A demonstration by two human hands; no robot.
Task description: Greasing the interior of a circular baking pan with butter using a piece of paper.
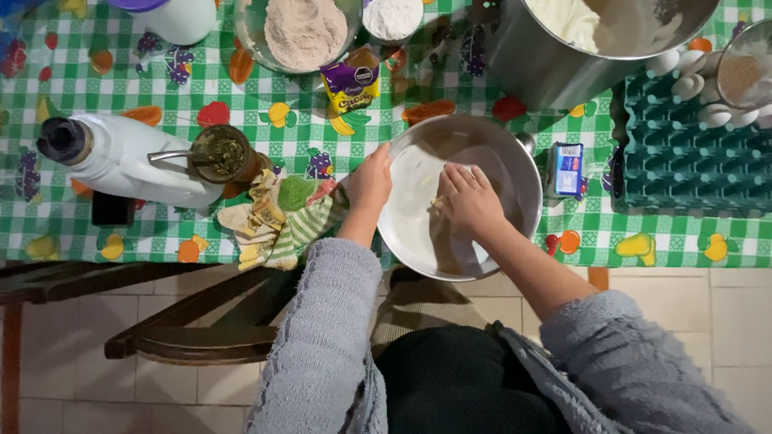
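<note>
- The left hand (371, 183) curls over the near-left rim of the round metal pan (515, 173), fingers closed on the edge, apparently to steady it.
- The right hand (469, 197) lies flat inside the pan, fingers spread and pressing the base; whether anything sits under them I cannot tell.
- Beyond the fingers: two bowls of flour (304, 32), one large steel pot (563, 56).
- Right of them: one green egg tray (683, 153).

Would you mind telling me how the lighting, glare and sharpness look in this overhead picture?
Head view: even indoor light; soft sheen, no harsh glare, on the round metal pan; the right hand casts a shadow inside the pan; the left hand at the rim looks slightly soft; the floor below is dimmer than the checked tablecloth.
</note>
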